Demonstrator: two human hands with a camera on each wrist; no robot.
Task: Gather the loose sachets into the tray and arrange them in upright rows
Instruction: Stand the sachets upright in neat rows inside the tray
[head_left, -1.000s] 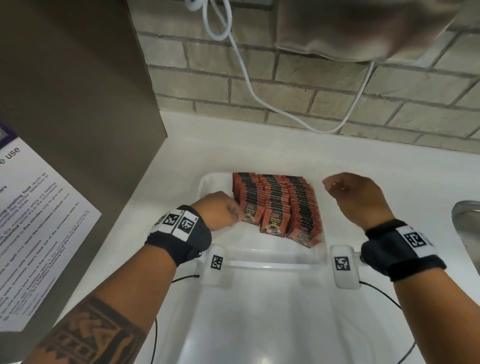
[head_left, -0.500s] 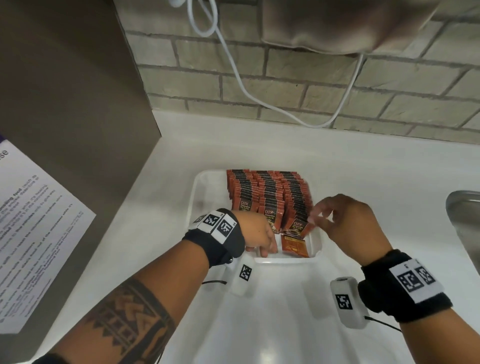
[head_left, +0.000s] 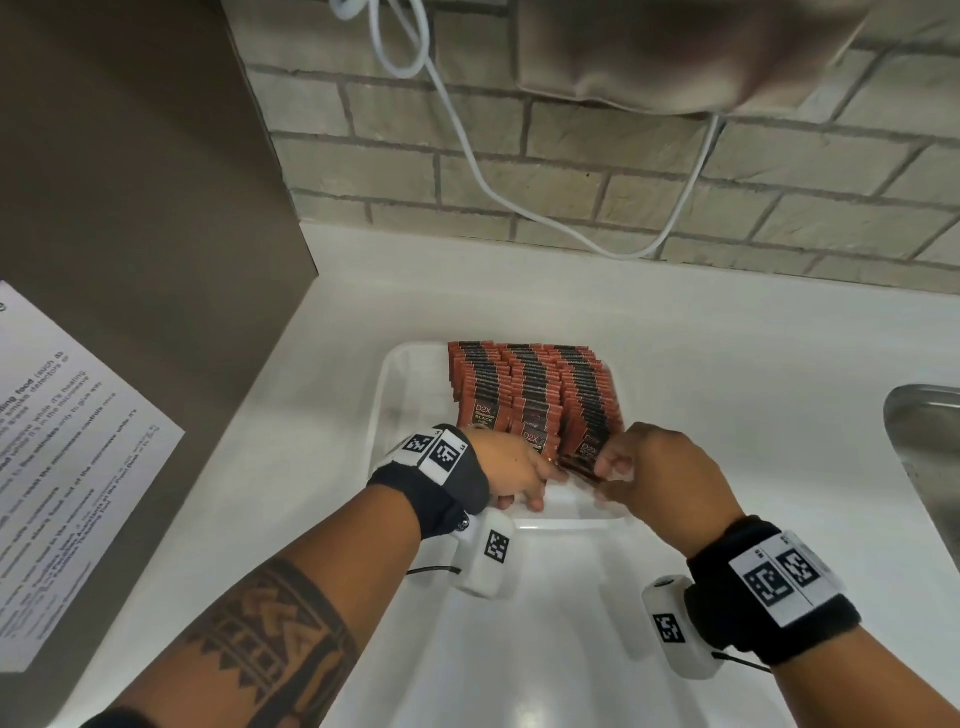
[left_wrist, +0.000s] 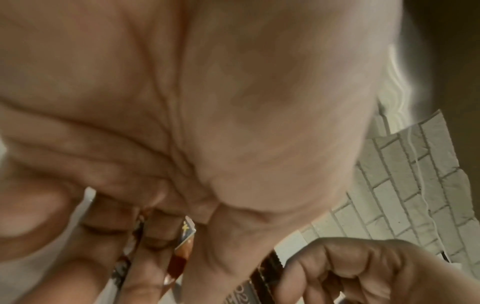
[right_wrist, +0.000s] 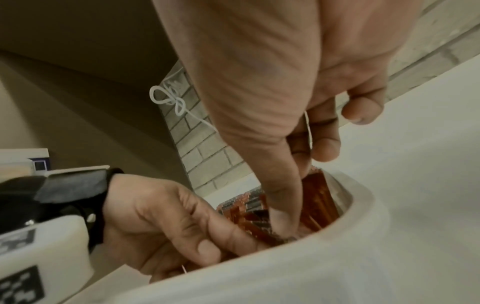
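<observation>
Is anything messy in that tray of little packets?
Mostly no. The packets stand in neat rows in the tray. Only the front ones, between the left hand and right hand, lean crookedly.

— What do we have in the tray (head_left: 387, 395)?

— We see a white, shallow tray with rounded corners, and red-brown sachets (head_left: 524, 384) with black bands standing upright in three rows along its far and right part.

— And at the tray's near wall?

— There we find a few sachets (right_wrist: 255, 224) leaning and tilted rather than upright, their faces marked "D2X". The left part of the tray shows bare white floor.
</observation>
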